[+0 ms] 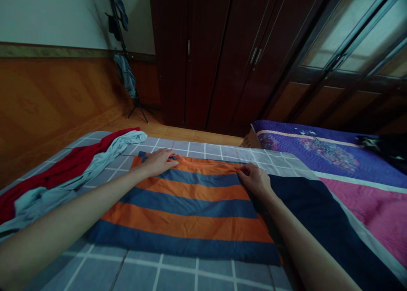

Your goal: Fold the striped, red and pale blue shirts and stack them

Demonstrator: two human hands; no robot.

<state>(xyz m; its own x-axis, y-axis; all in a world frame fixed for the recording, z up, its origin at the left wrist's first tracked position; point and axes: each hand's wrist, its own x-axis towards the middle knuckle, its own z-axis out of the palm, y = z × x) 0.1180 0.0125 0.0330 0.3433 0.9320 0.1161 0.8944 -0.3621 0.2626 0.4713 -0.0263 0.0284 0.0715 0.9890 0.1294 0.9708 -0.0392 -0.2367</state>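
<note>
A garment with orange and blue-grey stripes (193,210) lies spread flat, as a wide panel, on the grey checked bedcover. At its far edge, left of the middle, my left hand (158,162) has thumb and fingertips closed on the fabric. My right hand (255,180) pinches the far right corner of the same garment. Small wrinkles run along the far edge between the two hands. Under and beside my right forearm lies a dark navy cloth (305,197). Whether the striped piece is a shirt, I cannot tell.
A red cloth (70,166) and a pale blue cloth (104,155) lie bunched on the left of the checked bedcover (178,267). To the right is a purple and pink quilt (324,151). Beyond stand a dark wardrobe (219,57) and a coat stand (119,32).
</note>
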